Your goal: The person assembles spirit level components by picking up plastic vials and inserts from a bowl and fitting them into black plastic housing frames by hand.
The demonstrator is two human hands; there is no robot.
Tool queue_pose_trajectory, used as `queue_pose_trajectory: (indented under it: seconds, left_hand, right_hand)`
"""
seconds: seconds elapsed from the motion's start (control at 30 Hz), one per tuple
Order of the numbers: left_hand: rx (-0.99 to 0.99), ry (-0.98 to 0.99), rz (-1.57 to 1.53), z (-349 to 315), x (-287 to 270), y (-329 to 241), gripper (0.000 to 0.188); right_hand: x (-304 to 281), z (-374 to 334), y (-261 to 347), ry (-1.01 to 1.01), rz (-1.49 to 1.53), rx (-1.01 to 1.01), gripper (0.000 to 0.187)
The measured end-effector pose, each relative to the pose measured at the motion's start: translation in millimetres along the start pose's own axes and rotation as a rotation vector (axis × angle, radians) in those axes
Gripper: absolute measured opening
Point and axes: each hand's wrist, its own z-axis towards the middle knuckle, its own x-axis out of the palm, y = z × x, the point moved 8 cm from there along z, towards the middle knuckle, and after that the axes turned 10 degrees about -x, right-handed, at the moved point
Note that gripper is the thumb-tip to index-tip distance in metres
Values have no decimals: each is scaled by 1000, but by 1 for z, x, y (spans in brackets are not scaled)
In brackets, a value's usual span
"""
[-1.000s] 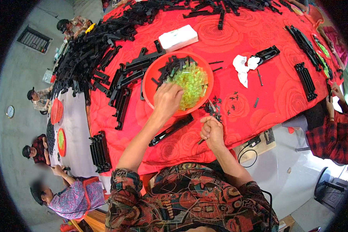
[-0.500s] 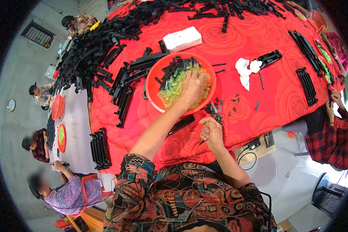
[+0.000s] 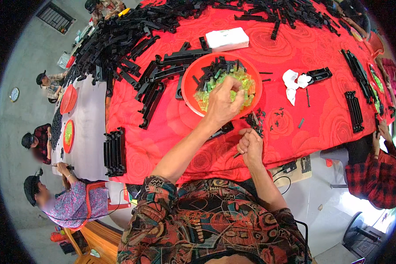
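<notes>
My left hand is over the near part of a red bowl, its fingers curled together; what they hold, if anything, is hidden. In the bowl lie many small translucent yellow-green pieces, with short black pieces on the far left side. My right hand is closed in a fist near the table's front edge. The dark end of a thin stick-like tool pokes out of its left side. Just beyond this fist are tiny black bits. A black part lies partly under my left wrist.
Long black plastic parts lie left of the bowl, before a large pile. A white tissue pack sits behind the bowl; crumpled tissue lies to its right. Black parts stand in rows. Other people sit around the table.
My left hand has lifted from among the green pieces, and its fingers have curled in. The right hand stays closed by the table edge. The whole view has shifted slightly.
</notes>
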Motion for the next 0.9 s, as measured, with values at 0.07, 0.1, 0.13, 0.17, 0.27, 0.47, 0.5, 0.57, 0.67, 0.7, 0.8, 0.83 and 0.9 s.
queue_pose_trajectory:
  seconds: [0.07, 0.1, 0.13, 0.17, 0.27, 0.47, 0.5, 0.57, 0.67, 0.7, 0.8, 0.83, 0.9]
  left_hand:
    - [56, -77, -19, -17, -28, -16, 16]
    - [49, -84, -16, -29, -40, -18, 16]
    - [62, -17, 26, -41, -43, -20, 21]
    - [75, 51, 66, -54, -43, -22, 25]
    - [-164, 135, 66, -99, -44, -4, 31]
    - [-193, 152, 64, -148, -41, 12, 31]
    - [-197, 148, 60, -150, -42, 15, 31]
    - [-184, 130, 78, -154, -45, 17, 33]
    - [-66, 75, 284, -153, -60, 7, 37]
    - [-61, 39, 351, -157, -69, 11, 42]
    - [-121, -69, 549, -166, -104, 32, 46]
    - [-175, -73, 574, -171, -115, 44, 48]
    - [-246, -79, 601, -176, -125, 59, 50]
  right_hand:
    - [-3, -1, -1, -21, -24, 17, 12]
    - [-5, 0, -4, 6, -48, 32, 9]
    - [-3, -2, -4, 7, -53, 37, 9]
    - [4, -5, 0, 45, -73, 9, 8]
    - [30, -21, 9, 164, -148, -11, 8]
    - [47, -46, -7, 434, -493, 0, 12]
    - [50, -47, -9, 431, -492, -8, 11]
    - [51, -48, -11, 429, -497, -8, 9]
    - [47, -46, -14, 359, -471, 83, 8]
    - [51, -44, -2, 336, -454, 8, 8]
    - [41, -37, 9, 267, -461, -41, 10]
    - [39, -33, 14, 235, -501, -96, 10]
    - [34, -28, 19, 208, -556, -179, 13]
